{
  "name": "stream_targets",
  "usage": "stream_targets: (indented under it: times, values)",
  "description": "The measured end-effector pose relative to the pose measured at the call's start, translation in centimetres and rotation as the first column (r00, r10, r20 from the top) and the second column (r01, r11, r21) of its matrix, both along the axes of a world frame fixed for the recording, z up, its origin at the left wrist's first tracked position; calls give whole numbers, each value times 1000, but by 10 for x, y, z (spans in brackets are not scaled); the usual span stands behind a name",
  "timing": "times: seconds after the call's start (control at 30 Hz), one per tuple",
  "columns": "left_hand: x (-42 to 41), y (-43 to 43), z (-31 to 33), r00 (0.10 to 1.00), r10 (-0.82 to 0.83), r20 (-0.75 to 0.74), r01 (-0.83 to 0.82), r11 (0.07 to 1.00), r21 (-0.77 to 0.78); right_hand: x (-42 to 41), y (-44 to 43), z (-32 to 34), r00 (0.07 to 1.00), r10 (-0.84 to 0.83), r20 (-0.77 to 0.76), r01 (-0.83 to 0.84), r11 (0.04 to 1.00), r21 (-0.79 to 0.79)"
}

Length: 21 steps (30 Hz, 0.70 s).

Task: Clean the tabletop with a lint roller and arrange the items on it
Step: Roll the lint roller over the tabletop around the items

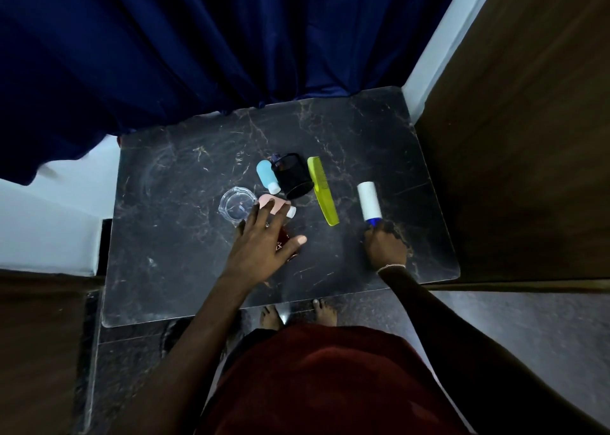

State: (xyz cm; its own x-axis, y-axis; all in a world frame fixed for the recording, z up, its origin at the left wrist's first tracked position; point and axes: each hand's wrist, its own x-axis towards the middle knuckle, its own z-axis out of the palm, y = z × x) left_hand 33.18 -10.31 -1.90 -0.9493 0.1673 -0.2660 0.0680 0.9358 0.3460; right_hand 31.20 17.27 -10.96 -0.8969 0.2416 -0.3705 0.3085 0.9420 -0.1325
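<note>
Now the left hand (pixel 264 236) lies spread and palm-down over a dark red bottle (pixel 286 240), thumb stretched out to the right, fingertips reaching a pink bottle (pixel 271 201) with a white cap; the fingers are splayed rather than closed, and whether they grip anything cannot be told. The right hand (pixel 385 245) is curled around the blue handle of the lint roller (pixel 369 203), wrist low over the tabletop (pixel 185 269).

The roller's white cylinder points away from the person and lies near the tabletop's right side, just beside a yellow-green comb (pixel 322 190) lying lengthwise. The tabletop is dark marble-patterned, with pale veins and smudges.

Left of the comb stands a black mesh cup (pixel 294 175), tilted in this view, with something purple showing at its far rim. A light blue bottle (pixel 267 176) touches its left side. A clear glass ashtray (pixel 237 206) sits beside the left fingertips and looks empty.
</note>
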Motion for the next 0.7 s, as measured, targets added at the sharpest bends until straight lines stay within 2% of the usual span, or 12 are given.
stream_targets:
  times: [0.17, 0.37, 0.57, 0.7]
  values:
    - [-2, -8, -3, 999, 20, 33, -20, 1000, 5, -1, 51, -5, 979, -203, -3, 202, 979, -36]
    - [-3, -2, -4, 999, 22, 25, -23, 999, 25, 7, 109, -5, 958, -284, -33, 283, 959, -17]
    - [-3, 5, -5, 999, 17, 29, -17, 1000, 10, 7, 111, -4, 947, -320, -40, 318, 947, -49]
    - [-2, 6, -4, 999, 17, 28, -17, 1000, 10, 4, 92, -2, 967, -249, -57, 247, 968, -36]
